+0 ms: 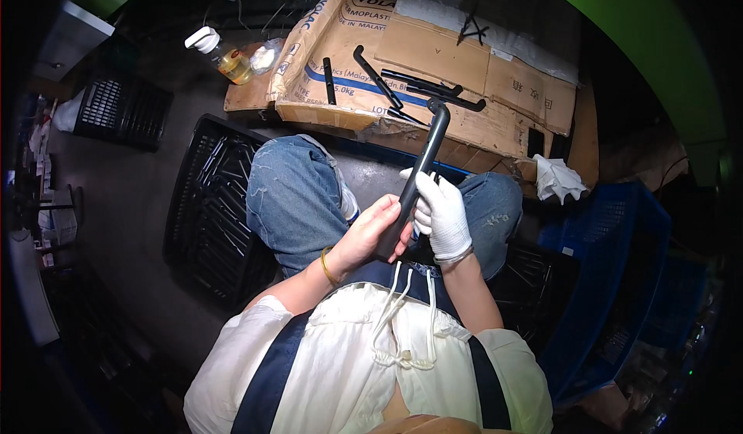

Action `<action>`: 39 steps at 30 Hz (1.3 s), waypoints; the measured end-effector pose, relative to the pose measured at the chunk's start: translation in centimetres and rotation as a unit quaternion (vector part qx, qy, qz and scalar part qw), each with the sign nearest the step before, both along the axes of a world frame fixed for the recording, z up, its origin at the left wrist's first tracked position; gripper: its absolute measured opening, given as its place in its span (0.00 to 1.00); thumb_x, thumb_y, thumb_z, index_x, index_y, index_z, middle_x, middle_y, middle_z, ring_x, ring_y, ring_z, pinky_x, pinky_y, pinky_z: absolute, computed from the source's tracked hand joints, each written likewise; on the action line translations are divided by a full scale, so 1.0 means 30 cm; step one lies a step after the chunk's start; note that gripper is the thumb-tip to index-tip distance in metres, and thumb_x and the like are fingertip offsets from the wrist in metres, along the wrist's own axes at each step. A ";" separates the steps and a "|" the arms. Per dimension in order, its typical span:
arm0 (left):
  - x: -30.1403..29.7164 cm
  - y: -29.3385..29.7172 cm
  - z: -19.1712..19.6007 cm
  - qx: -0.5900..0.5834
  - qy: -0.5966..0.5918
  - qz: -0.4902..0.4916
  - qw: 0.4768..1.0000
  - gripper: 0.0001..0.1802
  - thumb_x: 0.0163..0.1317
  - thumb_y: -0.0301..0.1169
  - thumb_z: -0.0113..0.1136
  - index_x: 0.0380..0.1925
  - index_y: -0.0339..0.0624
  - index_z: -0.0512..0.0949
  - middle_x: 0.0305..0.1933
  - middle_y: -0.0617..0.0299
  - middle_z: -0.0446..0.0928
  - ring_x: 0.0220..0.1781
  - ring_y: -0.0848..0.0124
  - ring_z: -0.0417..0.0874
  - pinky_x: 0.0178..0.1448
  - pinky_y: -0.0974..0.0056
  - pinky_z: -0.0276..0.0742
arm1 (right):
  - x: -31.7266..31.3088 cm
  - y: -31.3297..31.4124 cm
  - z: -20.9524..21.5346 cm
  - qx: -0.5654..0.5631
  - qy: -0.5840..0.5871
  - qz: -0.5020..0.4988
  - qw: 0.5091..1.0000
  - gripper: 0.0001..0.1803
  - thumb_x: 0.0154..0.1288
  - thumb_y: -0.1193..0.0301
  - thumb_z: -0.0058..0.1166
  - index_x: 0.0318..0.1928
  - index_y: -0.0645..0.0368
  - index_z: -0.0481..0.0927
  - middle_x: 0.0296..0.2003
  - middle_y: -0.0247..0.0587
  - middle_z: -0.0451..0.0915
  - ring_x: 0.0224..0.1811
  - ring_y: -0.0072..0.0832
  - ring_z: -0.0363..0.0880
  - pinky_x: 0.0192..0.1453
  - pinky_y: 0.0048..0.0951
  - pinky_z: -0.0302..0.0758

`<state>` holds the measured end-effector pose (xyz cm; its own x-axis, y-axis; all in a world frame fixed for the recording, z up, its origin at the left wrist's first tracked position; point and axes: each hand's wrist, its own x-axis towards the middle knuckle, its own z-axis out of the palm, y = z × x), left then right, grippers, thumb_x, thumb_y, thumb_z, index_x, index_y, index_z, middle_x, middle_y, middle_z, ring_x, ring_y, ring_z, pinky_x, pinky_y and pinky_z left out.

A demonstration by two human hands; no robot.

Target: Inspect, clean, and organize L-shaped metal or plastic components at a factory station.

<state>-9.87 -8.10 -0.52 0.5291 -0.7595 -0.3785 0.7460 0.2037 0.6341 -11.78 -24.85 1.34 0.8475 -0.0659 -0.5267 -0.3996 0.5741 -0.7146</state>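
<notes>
A long black plastic handle-like part (428, 149) with a bent far end slants up and away in front of my lap. Bare, my left hand (370, 231) is wrapped round its lower end. My right hand (442, 211), in a white knit glove, is closed against the part a little higher up; whether it also holds some small tool is hidden. Several similar black parts lie beyond on the cardboard: a straight one (329, 81) at the left, a bent one (377, 78) in the middle, and bent ones (433, 89) close together at the right.
A cardboard-covered box (356, 39) serves as the work surface. To its left stands a bottle of yellowish liquid (232, 64). A black crate (186, 144) full of black parts is on the floor at my left. Blue crates (592, 279) and a crumpled white cloth (559, 180) are at the right.
</notes>
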 end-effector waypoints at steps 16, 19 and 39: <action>-0.012 -0.006 -0.031 0.046 -0.118 0.082 0.989 0.20 0.80 0.34 0.42 0.67 0.38 0.60 0.42 0.63 0.71 0.25 0.82 0.70 0.24 0.76 0.68 | -0.126 -0.006 0.062 -0.571 -0.178 0.135 0.790 0.10 0.73 0.69 0.47 0.43 0.59 0.80 0.33 0.46 0.79 0.35 0.45 0.81 0.40 0.39 0.77; -0.016 -0.004 -0.032 0.061 -0.131 0.072 0.987 0.20 0.79 0.33 0.43 0.66 0.39 0.60 0.41 0.64 0.70 0.25 0.82 0.69 0.25 0.76 0.68 | -0.142 0.017 0.087 -0.606 -0.135 0.168 0.766 0.07 0.71 0.68 0.51 0.41 0.57 0.80 0.34 0.47 0.81 0.37 0.49 0.82 0.39 0.42 0.78; -0.043 -0.011 -0.031 0.094 -0.180 0.089 0.975 0.18 0.79 0.30 0.45 0.64 0.42 0.59 0.38 0.66 0.68 0.23 0.84 0.65 0.24 0.76 0.62 | -0.144 0.020 0.079 -0.654 -0.131 0.221 0.712 0.08 0.73 0.63 0.48 0.39 0.51 0.75 0.28 0.43 0.81 0.26 0.47 0.83 0.29 0.45 0.80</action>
